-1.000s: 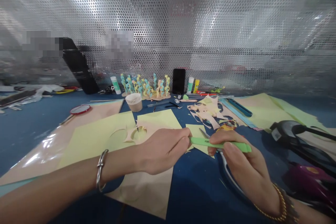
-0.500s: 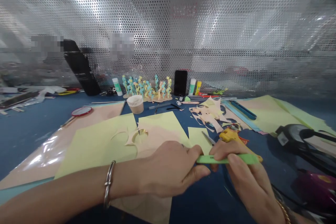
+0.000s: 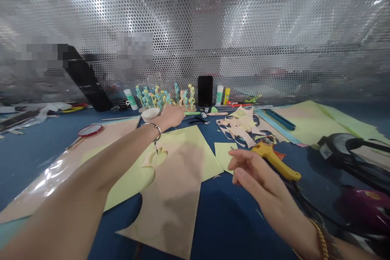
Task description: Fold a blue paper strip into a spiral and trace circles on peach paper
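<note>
My left hand (image 3: 173,116) reaches to the back of the table, closed around one end of a slim green tool (image 3: 192,113), just right of a white cup (image 3: 151,113). Behind it stands a row of blue and yellow twisted paper pieces (image 3: 158,96). My right hand (image 3: 251,172) hovers over the table with fingers loosely curled and apart, nothing seen in it. It is beside a small yellow paper square (image 3: 224,155) and a yellow glue gun (image 3: 277,160). A cut pink sheet (image 3: 179,203) lies between my arms, partly over yellow paper (image 3: 128,189).
Pink paper scraps (image 3: 240,126) lie right of centre. A black phone (image 3: 205,90) and glue sticks (image 3: 219,95) stand by the perforated metal screen. At the right are a black device (image 3: 338,150) and stacked coloured sheets (image 3: 317,120). A red-rimmed round object (image 3: 90,130) is at the left.
My left hand has moved away from my right hand to the back of the table with the green tool. My right hand has let go of the tool and its fingers have loosened.
</note>
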Demonstrator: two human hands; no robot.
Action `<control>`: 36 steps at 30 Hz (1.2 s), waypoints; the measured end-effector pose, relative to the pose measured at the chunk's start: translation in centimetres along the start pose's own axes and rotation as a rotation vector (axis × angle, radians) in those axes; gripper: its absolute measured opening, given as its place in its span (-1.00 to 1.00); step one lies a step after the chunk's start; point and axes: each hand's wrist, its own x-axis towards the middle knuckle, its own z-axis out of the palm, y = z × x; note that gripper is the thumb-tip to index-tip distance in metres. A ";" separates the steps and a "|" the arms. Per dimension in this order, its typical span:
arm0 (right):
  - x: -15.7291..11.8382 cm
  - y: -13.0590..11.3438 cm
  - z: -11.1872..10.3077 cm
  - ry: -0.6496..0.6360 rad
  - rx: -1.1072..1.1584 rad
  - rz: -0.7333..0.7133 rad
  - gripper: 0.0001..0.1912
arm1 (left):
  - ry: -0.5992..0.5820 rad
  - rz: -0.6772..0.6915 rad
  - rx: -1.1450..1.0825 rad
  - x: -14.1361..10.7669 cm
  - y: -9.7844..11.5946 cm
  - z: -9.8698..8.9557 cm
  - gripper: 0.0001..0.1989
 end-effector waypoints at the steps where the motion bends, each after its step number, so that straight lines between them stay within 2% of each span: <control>1: 0.1 0.0 -0.2 0.028 0.002 -0.003 -0.77 | 0.010 0.009 -0.002 -0.1 0.2 -0.3 -0.61; 4: 0.2 0.0 -0.6 0.076 -0.014 -0.016 -0.79 | 0.049 0.032 -0.022 -2.3 0.5 -1.8 -0.53; 6: 0.0 0.1 -0.7 0.057 -0.041 -0.041 -0.80 | 0.043 0.042 -0.050 -5.2 0.2 -2.9 -0.52; 8: -0.3 0.1 -0.5 0.014 -0.072 -0.057 -0.80 | -0.050 0.066 -0.201 -9.1 -0.4 -3.6 -0.52; 11: -0.7 0.2 0.0 -0.042 -0.120 -0.022 -0.78 | -0.139 -0.032 -0.279 -14.3 -1.4 -3.4 -0.46; 14: -0.9 0.2 0.4 -0.095 -0.155 0.018 -0.75 | -0.096 -0.040 -0.337 -16.7 -1.9 -2.2 -0.54; 18: -1.0 0.1 0.6 -0.128 -0.179 0.021 -0.75 | -0.024 0.031 -0.420 -15.9 -1.5 -0.7 -0.67; 20: -1.1 0.1 0.6 -0.139 -0.189 0.018 -0.76 | -0.029 0.046 -0.434 -15.1 -1.1 -0.5 -0.72; 23: -1.3 0.0 0.6 -0.146 -0.173 0.014 -0.78 | -0.053 0.014 -0.417 -14.5 -0.6 -1.0 -0.72; 27: -1.1 -0.4 0.8 -0.178 -0.148 0.017 -0.81 | 0.081 -0.117 -0.504 -13.0 0.0 -2.8 -0.73; 29: -1.1 -0.7 0.9 -0.198 -0.140 0.012 -0.81 | 0.119 -0.090 -0.668 -11.3 0.6 -3.3 -0.74; 31: -1.1 -0.8 1.0 -0.207 -0.139 -0.002 -0.81 | 0.083 -0.007 -0.814 -9.2 1.5 -3.4 -0.72; 33: -1.2 -0.8 1.0 -0.212 -0.142 -0.020 -0.80 | 0.014 0.058 -0.837 -6.8 2.9 -3.1 -0.74; 36: -1.4 -0.7 1.1 -0.230 -0.135 -0.059 -0.76 | 0.002 0.115 -0.825 -3.1 5.5 -2.3 -0.73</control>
